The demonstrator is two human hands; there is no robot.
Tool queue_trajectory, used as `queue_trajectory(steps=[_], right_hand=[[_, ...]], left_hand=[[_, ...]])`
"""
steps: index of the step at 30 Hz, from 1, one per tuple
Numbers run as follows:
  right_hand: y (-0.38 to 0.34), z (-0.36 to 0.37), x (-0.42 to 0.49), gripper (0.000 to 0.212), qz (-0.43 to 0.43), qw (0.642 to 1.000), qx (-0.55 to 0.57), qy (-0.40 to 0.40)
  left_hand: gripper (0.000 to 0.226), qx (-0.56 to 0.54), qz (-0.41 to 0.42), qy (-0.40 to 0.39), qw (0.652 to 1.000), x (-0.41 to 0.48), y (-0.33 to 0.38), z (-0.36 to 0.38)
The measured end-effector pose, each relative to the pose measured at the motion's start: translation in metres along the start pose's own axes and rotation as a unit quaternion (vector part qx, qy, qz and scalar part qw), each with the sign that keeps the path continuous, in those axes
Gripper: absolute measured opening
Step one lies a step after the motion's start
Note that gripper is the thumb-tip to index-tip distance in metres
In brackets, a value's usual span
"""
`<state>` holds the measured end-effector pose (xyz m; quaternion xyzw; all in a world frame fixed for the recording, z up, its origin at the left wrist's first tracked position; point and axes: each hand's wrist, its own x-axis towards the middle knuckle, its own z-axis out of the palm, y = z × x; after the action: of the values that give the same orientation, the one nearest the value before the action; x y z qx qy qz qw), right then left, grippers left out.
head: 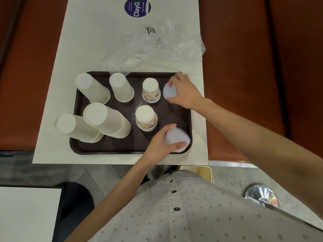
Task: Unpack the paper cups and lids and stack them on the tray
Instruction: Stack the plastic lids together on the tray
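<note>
Dark tray (122,148) at mid-frame on a white counter (83,41), long side running left to right. On its left half, 4 white cup stacks (106,119), all upside down, bases toward the camera: 2 along the upper edge, 2 taller ones toward the lower left. Right of centre, 2 patterned cup stacks (151,90), also inverted, one above the other in the frame and apart.

Left hand (160,142) at the lower right corner of the tray, fingers and thumb curled round the lower lid stack (177,137), translucent and tilted; cannot tell whether it rests on the tray. Right hand (183,91) at the upper right corner, fingers bent over the upper lid stack (167,91) and gripping its rim, just right of the upper patterned stack.

Above the tray, a crumpled clear plastic bag (157,48) lying on the counter, one end touching the tray's upper edge. At the top of the frame, a round dark blue sticker (137,7).
</note>
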<state>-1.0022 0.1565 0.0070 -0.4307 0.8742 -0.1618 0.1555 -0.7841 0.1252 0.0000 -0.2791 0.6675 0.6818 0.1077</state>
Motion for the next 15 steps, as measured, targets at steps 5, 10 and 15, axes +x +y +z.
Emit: queue_trajectory(steps=[5, 10, 15], right_hand=[[-0.0006, 0.0039, 0.0055, 0.055, 0.007, 1.000, -0.012, 0.003], [-0.0002, 0.0076, 0.0051, 0.059, 0.008, 1.000, -0.008, 0.011], [0.0029, 0.0097, -0.0011, 0.054, 0.016, 0.999, 0.012, 0.025]], left_hand=[[0.068, 0.004, -0.001, 0.012, 1.000, -0.0015, -0.0044, -0.0010], [0.073, 0.002, -0.003, 0.009, 1.000, -0.0021, -0.0063, -0.0003], [0.067, 0.015, -0.002, 0.008, 1.000, -0.0012, -0.0039, -0.0003]])
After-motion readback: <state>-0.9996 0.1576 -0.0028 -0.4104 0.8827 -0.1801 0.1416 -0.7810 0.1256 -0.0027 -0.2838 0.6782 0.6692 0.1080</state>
